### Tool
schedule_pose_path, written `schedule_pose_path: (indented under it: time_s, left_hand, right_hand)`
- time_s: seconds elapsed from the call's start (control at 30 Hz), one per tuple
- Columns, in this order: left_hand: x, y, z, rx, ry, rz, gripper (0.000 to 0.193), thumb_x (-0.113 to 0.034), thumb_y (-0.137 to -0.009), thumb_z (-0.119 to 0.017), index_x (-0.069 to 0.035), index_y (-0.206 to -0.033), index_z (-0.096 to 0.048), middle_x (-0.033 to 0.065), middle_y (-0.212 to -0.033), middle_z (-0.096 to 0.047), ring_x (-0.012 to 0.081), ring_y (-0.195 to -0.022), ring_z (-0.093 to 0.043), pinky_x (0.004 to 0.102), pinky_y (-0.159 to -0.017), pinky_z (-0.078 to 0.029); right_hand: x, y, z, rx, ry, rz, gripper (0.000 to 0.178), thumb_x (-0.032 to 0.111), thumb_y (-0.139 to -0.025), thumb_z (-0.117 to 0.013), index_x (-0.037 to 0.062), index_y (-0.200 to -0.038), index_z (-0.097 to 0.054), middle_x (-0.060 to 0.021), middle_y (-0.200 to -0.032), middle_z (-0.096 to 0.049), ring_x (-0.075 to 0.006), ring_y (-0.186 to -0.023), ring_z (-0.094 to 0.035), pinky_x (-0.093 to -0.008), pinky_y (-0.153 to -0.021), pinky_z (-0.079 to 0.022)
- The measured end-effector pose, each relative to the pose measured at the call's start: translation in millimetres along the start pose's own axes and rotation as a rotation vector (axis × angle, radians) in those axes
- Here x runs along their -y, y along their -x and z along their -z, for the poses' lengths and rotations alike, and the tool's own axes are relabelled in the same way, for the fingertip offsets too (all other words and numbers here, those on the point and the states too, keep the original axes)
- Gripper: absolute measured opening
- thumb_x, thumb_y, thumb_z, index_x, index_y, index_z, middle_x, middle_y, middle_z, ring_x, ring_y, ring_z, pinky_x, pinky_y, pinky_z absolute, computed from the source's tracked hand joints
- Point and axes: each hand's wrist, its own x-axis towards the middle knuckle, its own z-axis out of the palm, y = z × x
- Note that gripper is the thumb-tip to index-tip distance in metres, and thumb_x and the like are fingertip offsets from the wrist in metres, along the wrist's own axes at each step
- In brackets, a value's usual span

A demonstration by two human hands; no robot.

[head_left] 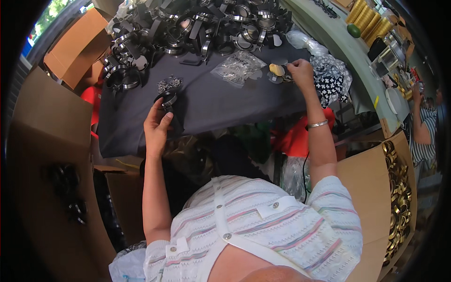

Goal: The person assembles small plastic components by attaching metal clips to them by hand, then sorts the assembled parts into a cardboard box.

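My left hand (pixel 158 123) grips a black ring-shaped fitting (pixel 169 97) with a metallic rim and a dark arm hanging down, at the near left of the dark cloth (pixel 221 103). Just beyond it lies a small heap of silver screws or similar small metal parts (pixel 170 83). On the right, my right hand (pixel 301 73) is closed in a pinch; whatever its fingertips hold is too small to make out. Beside those fingertips sits a yellowish sponge-like piece (pixel 276 70) among small shiny parts. A clear plastic bag of small silver parts (pixel 238 67) rests to its left.
A large pile of similar black and silver fittings (pixel 197 28) covers the far side. Cardboard boxes stand left (pixel 51 131) and right (pixel 364 188), the right one with gold-coloured rings (pixel 398 202). A patterned cloth (pixel 331 77) lies right; another person (pixel 423 124) is farther right.
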Motion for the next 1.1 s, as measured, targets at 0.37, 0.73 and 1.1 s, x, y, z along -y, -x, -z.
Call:
schedule_pose_path:
  time_s: [0.37, 0.73, 1.1]
  left_hand:
    - [1, -4, -8, -0.005, 0.068, 0.005, 0.052, -0.009, -0.081, -0.067, -0.002, -0.128, -0.047, 0.0006, -0.081, -0.056, 0.0069, -0.069, -0.053, 0.0207, -0.055, -0.046]
    - [2, -2, -2, -0.01, 0.054, -0.011, 0.053, -0.013, -0.081, -0.067, -0.003, -0.129, -0.046, 0.0007, -0.084, -0.057, 0.0078, -0.075, -0.055, 0.0207, -0.057, -0.047]
    - [2, 0, -7, -0.056, 0.01, -0.015, 0.047, -0.006, -0.081, -0.062, -0.003, -0.126, -0.049, 0.0003, -0.082, -0.054, 0.0075, -0.071, -0.052, 0.0218, -0.055, -0.045]
  right_hand:
    - [112, 71, -20, 0.091, -0.346, 0.556, 0.008, 0.005, -0.077, -0.064, -0.0002, -0.081, -0.059, -0.0105, -0.067, -0.059, -0.0141, -0.062, -0.059, -0.0279, -0.059, -0.044]
    - [33, 44, 9, -0.022, -0.2, 0.359, 0.012, 0.006, -0.079, -0.064, 0.0017, -0.09, -0.067, -0.0094, -0.077, -0.064, -0.0191, -0.071, -0.063, -0.0276, -0.065, -0.048]
    - [24, 54, -43, 0.094, 0.613, 0.551, 0.009, 0.009, -0.081, -0.053, 0.006, -0.087, -0.059, -0.0098, -0.092, -0.06, -0.0307, -0.08, -0.061, -0.039, -0.064, -0.05]
